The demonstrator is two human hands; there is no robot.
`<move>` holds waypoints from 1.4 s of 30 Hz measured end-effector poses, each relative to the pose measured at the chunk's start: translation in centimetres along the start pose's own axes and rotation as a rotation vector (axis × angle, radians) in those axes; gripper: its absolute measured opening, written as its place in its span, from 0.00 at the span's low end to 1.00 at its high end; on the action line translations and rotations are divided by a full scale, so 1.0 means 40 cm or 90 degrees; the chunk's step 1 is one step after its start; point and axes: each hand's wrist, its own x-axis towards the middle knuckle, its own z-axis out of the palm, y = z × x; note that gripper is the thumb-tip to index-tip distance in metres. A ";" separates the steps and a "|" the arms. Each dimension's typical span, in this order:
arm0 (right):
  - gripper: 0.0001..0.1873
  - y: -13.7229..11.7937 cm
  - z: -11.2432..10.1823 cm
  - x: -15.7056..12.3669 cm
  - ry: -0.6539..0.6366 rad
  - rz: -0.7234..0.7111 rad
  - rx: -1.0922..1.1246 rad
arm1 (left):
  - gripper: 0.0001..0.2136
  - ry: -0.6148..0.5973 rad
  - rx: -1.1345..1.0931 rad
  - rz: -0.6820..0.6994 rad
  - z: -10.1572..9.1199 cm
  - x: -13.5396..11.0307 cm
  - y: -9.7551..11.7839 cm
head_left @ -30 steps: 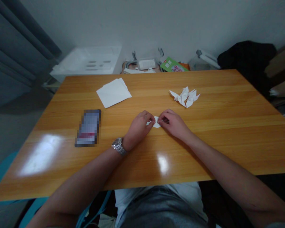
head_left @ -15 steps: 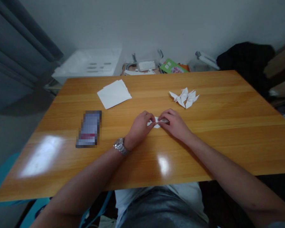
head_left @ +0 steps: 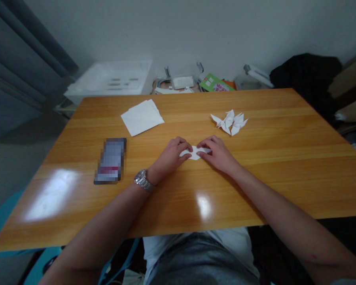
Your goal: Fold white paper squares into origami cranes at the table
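A small piece of folded white paper lies low over the middle of the table, pointed toward its right end. Around its left end, my left hand has thumb and fingers curled, with a metal watch on that wrist. My right hand grips the other side between thumb and fingers. Both hands cover parts of the folds. Beyond my right hand rests a cluster of folded white paper shapes with pointed tips; how many cannot be told.
A stack of flat white sheets sits at the back left of the glossy wooden table. Nearer on the left lies a blurred-out phone. Behind the table's far edge stand a white foam box and a green booklet.
My left hand has slid left, away from my right hand, uncovering more of the paper's middle. My right hand has hardly moved.
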 end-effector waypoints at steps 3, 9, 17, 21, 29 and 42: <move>0.07 0.005 -0.011 0.000 -0.031 -0.009 0.022 | 0.08 -0.002 0.005 0.001 0.000 -0.002 -0.002; 0.08 0.008 -0.021 0.000 -0.052 -0.013 0.031 | 0.08 -0.012 0.004 0.016 -0.004 -0.004 -0.002; 0.08 0.007 -0.017 0.000 -0.050 -0.007 0.022 | 0.10 -0.036 0.017 0.052 -0.015 -0.008 -0.011; 0.09 0.002 -0.020 -0.001 -0.035 -0.011 0.022 | 0.12 -0.046 0.059 0.079 -0.019 -0.016 -0.012; 0.10 -0.004 -0.013 -0.011 0.012 0.021 -0.016 | 0.16 -0.068 0.189 0.116 -0.023 -0.032 0.023; 0.11 0.008 -0.028 -0.017 -0.001 -0.061 -0.001 | 0.21 -0.092 0.251 0.075 -0.019 -0.037 0.050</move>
